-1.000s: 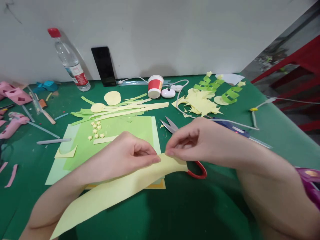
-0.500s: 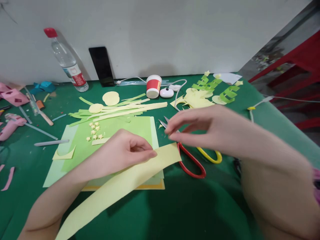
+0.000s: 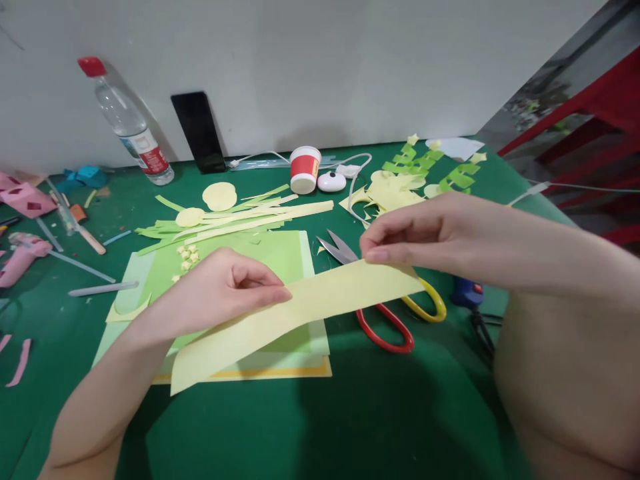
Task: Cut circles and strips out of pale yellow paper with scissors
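A wide pale-yellow paper strip [image 3: 310, 297] stretches between my hands above the table. My left hand [image 3: 227, 290] pinches its upper edge left of the middle, and the left end hangs lower. Near the right end, my right hand [image 3: 415, 230] grips the same edge between thumb and fingers. Beneath the strip lie scissors [image 3: 387, 327] with one red and one yellow handle, blades pointing up-left, their middle hidden. Stacked green paper sheets [image 3: 280, 257] lie under my left hand, with several small paper stars [image 3: 187, 253] on top, partly covered by that hand.
Thin paper strips [image 3: 270, 217] and yellow paper circles [image 3: 220, 197] lie behind the sheets. Along the wall stand a bottle [image 3: 145, 150], a phone [image 3: 199, 133] and a paper cup [image 3: 305, 170]. Paper scraps [image 3: 395, 193] lie back right, pink pieces [image 3: 30, 197] at left.
My right hand has come down onto the strip's right end and now grips it. The strip has shifted right and up, showing its left end. My left hand has moved slightly left.
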### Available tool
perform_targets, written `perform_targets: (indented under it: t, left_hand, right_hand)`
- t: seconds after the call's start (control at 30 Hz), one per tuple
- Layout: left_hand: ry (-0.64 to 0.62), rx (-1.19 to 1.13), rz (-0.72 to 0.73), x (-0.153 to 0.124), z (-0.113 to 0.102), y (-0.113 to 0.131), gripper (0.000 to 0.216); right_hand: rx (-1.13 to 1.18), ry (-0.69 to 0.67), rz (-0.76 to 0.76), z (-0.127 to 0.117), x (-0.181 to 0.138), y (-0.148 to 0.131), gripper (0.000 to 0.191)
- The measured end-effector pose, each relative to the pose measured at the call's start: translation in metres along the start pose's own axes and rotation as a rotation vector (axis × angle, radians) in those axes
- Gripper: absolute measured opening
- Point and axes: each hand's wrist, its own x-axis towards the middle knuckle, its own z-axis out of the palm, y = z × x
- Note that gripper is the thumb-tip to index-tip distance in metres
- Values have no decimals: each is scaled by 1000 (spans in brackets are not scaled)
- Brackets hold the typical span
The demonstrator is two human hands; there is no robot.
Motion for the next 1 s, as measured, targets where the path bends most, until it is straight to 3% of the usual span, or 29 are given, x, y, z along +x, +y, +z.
perform_targets:
  t: [0.13,0.3,0.57,0.73,0.9,1.0]
  left_hand:
    - [-40,-16,-26,4,-4,-1,29]
    - [-100,17,8,13,-2,-7,30]
    - [-192,87,42,15,10,-16,36]
    - [-194,52,41,11,6,-13,35]
    - [-154,76,75,6,-8,-11,31]
    - [-161,85,88,6,-9,-11,29]
  right_hand:
    - [-53,37,6,0,6,4,23]
    - [-163,124,-96,21,11,0,20]
    - [-62,-104,-73,53,15,-14,25]
    - [-82,-162,-109,37,14,-7,25]
    - [-99,-81,-108,12,7,2,27]
    - [-127,-83,-94,10,5,2,25]
